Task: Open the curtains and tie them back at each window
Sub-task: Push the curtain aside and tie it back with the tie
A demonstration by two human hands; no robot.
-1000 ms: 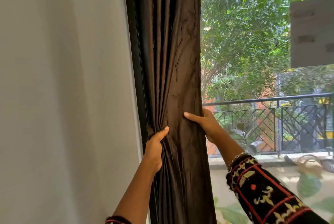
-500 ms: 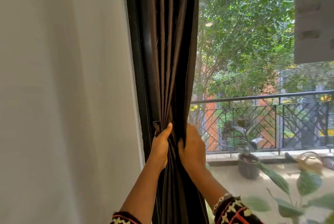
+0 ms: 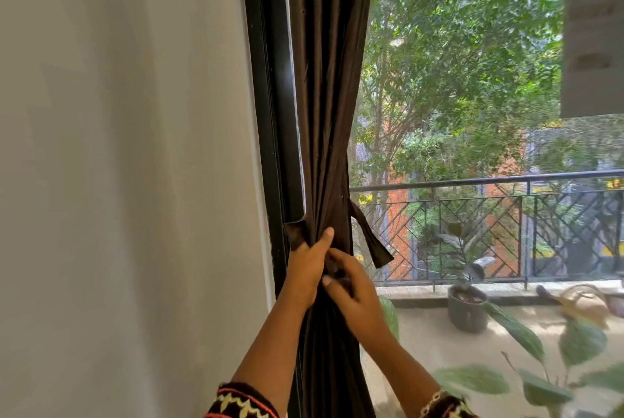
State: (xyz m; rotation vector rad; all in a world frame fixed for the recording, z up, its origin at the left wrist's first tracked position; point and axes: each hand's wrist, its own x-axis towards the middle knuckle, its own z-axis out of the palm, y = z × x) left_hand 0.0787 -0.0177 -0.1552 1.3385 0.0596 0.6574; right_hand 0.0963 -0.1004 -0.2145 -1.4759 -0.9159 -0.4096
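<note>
Obs.: curtain (image 3: 327, 80), dark brown, is hanging gathered into 1 narrow bundle against the black window frame (image 3: 266, 113), at the left edge of the glass. Left hand (image 3: 305, 270) is gripping the bundle at its narrowest point, with the fingers wrapping round the far side out of sight and the thumb (image 3: 327, 237) lying up along the front folds. Right hand (image 3: 358, 299) is sitting just below and right of that grip, touching the left hand. Its thumb and fingertips are closing together on dark cloth at the front of the bundle; cannot tell whether that cloth is a curtain fold or part of the tie. Tie-back strip (image 3: 369, 242), of the same dark cloth, is showing 2 ends. 1 is sticking out just left of the grip, against the frame. The other is leaving the bundle slightly above the grip and drooping down to the right, free of both hands. Above the grip the folds are fanning wider; below it they are dropping straight between the 2 forearms. Patterned sleeves (image 3: 239, 400) are showing well below the grip. Left of the grip is a plain pale wall (image 3: 118, 147). Right of it, beyond the glass, a balcony railing (image 3: 506, 177), a potted plant (image 3: 467, 309) and trees (image 3: 456, 63) are showing.
</note>
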